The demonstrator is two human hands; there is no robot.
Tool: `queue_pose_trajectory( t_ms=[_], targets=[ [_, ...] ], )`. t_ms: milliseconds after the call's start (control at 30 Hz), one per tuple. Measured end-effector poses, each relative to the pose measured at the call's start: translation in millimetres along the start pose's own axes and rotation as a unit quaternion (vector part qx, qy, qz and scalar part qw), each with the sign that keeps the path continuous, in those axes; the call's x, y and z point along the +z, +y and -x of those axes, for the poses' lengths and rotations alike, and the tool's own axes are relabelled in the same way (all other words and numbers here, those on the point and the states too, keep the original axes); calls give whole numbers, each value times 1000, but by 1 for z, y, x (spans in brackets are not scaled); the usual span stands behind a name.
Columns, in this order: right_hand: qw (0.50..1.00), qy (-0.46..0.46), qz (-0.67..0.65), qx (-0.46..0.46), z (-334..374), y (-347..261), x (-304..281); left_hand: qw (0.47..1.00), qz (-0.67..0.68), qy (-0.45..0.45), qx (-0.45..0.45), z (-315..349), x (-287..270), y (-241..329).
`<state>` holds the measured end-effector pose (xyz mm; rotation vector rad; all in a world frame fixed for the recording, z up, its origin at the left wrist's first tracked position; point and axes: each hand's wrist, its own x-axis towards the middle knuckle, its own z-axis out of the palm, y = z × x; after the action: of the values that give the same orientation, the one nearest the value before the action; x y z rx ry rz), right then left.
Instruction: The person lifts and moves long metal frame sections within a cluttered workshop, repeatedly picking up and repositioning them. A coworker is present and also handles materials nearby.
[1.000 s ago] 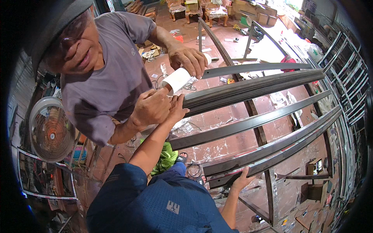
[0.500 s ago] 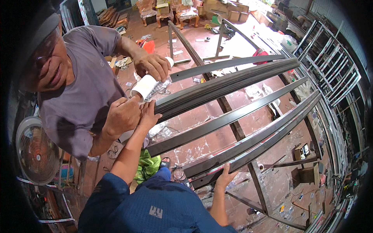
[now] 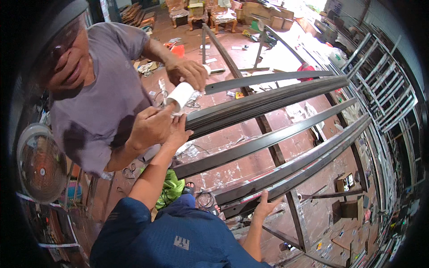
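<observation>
Several long dark metal bars lie side by side across a dark frame. My left hand (image 3: 179,131) is closed at the near left end of the bar bundle (image 3: 268,103), its thumb along the side. At the lower right, my right hand (image 3: 267,206) grips the nearest dark metal bar (image 3: 308,174), with some fingers hidden by it. A co-worker on the left holds a white roll of wrapping film (image 3: 182,94) at the bundle's end, one hand (image 3: 185,73) at its far end and the other (image 3: 152,129) against my left hand. A single bar (image 3: 272,137) lies between the bundle and the nearest bars.
Dark support frame legs (image 3: 297,219) stand beneath the bars. A round fan (image 3: 42,163) is at the left. Light metal grilles (image 3: 384,85) and long profiles line the right side. Scraps and an open cardboard box (image 3: 348,209) lie on the red tiled floor. Wooden chairs (image 3: 223,18) stand behind.
The view has shifted slightly, so most things appear a little to the right and lower. Both my hands keep their places on the bars, and the co-worker still holds the roll.
</observation>
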<state>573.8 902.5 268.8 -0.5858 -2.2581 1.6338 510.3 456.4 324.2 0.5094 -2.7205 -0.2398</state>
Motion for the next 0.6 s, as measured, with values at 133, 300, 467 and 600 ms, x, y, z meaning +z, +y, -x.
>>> queue_pose_trajectory(
  t_ms=[133, 300, 467, 600],
  targets=[
    [995, 7, -21, -101, -6, -58, -1, 999, -20, 41, 17, -1, 13, 3],
    [946, -153, -139, -248, 6, -155, 54, 996, 21, 74, 37, 0, 17, 3],
    [877, -295, -189, -328, 45, -256, 125, 995, 46, -81, -40, -9, -5, 7],
    [859, -267, -176, -401, 82, -325, 158, 996, 77, -54, -6, -7, -11, 0]
  ],
)
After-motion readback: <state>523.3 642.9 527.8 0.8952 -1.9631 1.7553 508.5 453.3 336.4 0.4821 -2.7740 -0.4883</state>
